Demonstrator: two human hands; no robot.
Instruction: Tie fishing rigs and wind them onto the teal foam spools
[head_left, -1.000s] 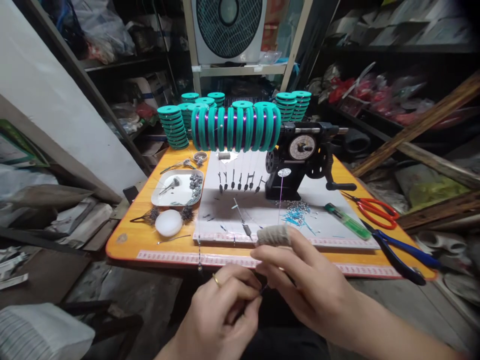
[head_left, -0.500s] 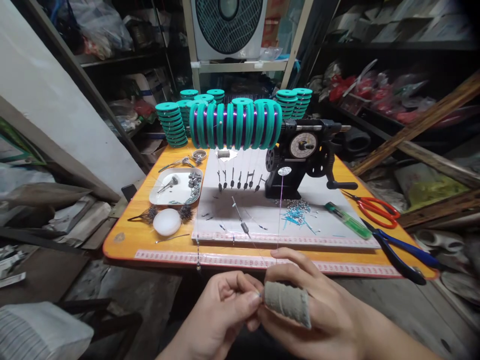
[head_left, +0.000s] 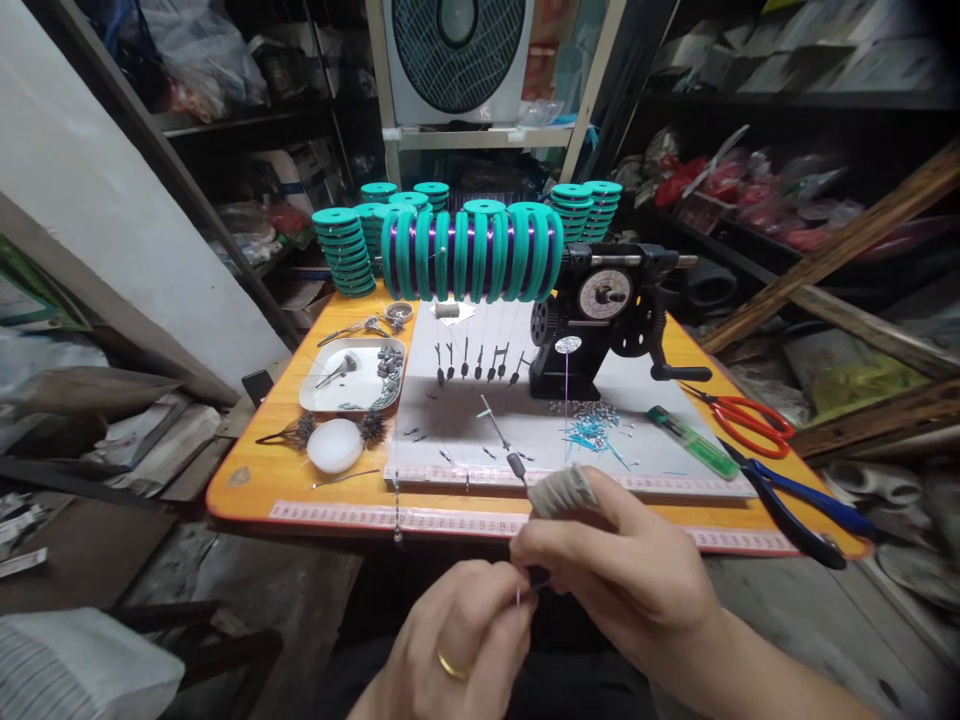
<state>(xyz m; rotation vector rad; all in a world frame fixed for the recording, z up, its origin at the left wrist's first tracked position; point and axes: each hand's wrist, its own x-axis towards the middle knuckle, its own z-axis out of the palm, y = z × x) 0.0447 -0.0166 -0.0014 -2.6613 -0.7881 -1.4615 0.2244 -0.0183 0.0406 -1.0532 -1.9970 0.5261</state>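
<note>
Over the near table edge my left hand [head_left: 469, 635], with a gold-coloured ring, is closed in a pinch with a thin pinkish line [head_left: 517, 596] at its fingertips. My right hand [head_left: 637, 565] meets it there, thumb and fingers pinched together. A small dark piece [head_left: 538, 577] shows between the two hands; its kind is not clear. Grey cloth wrapping [head_left: 562, 492] covers a finger of my right hand. Just beyond it, a dark grey sinker [head_left: 516, 466] sits on a thin line. A purple line [head_left: 567, 390] runs down from the winder towards my right hand.
A black hand-crank winder [head_left: 570, 320] carries teal foam spools [head_left: 472, 255] of purple line. Left stand a white tray [head_left: 306, 385] and a white round dish [head_left: 334, 445]. Right lie a green box cutter [head_left: 694, 443], red-handled cutters [head_left: 750, 420] and blue-black pliers [head_left: 806, 500].
My right hand has turned, so its wrapped finger now points up and away above the table edge. My left hand has rolled over, back upward. The sinker has shifted right and away.
</note>
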